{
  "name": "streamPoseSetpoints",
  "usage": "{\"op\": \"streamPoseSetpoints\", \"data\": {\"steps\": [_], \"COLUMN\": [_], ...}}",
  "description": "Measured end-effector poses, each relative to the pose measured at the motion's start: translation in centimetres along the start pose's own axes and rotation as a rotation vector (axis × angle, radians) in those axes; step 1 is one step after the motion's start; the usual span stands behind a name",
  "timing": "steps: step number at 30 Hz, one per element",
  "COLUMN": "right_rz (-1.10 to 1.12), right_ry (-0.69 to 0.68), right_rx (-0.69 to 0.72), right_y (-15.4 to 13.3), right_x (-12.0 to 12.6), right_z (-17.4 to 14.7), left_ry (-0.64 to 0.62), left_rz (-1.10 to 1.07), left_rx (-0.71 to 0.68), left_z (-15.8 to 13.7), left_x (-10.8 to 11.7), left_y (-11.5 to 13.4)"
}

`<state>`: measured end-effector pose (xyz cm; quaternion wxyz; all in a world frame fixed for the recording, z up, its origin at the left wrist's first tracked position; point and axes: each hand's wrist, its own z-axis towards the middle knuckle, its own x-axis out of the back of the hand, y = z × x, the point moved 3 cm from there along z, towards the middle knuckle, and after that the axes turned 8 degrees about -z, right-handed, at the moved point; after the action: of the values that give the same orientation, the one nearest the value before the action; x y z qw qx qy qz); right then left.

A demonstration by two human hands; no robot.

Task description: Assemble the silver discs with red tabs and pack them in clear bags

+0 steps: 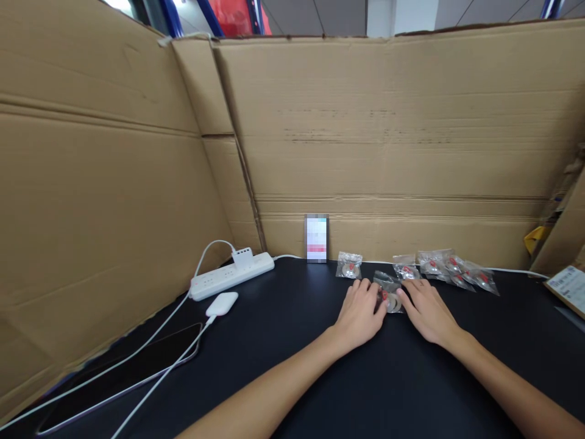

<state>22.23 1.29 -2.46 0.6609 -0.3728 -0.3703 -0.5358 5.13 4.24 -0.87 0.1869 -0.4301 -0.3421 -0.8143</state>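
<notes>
A small clear plastic bag [393, 302] lies on the black tabletop between my two hands. Inside it are a pale ring-shaped piece and something small and red. My left hand [362, 312] rests palm down at the bag's left edge, its thumb apart from the fingers and close to the red piece. At the right edge, my right hand [428, 310] also lies palm down with fingers spread, its thumb touching the plastic. The fingertips of both hands are partly hidden. Just beyond my left hand sits a similar bag [349, 266], and another bag [406, 268] lies beyond my right hand.
More such bags [457, 268] overlap at the back right. A phone [317, 239] leans against the cardboard wall [388, 122]. On the left are a white power strip [233, 277], a white charger puck [222, 303], cables and a dark tablet [132, 372]. A labelled box [569, 286] stands far right.
</notes>
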Motion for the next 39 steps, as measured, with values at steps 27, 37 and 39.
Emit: {"op": "streamPoseSetpoints", "data": {"steps": [27, 37, 39], "right_rz": [0.379, 1.026, 1.152], "right_ry": [0.231, -0.019, -0.091], "right_rx": [0.142, -0.186, -0.238], "right_y": [-3.4, -2.7, -2.8], "right_x": [3.1, 2.3, 2.1], "right_z": [-0.9, -0.3, -0.4], "left_ry": [-0.095, -0.047, 0.028], "left_rz": [-1.007, -1.158, -1.184], "left_rx": [0.100, 0.229, 0.276], "left_z": [-0.8, -0.7, -0.6], "left_x": [2.0, 2.0, 1.9], "left_y": [-2.7, -3.7, -4.1]}}
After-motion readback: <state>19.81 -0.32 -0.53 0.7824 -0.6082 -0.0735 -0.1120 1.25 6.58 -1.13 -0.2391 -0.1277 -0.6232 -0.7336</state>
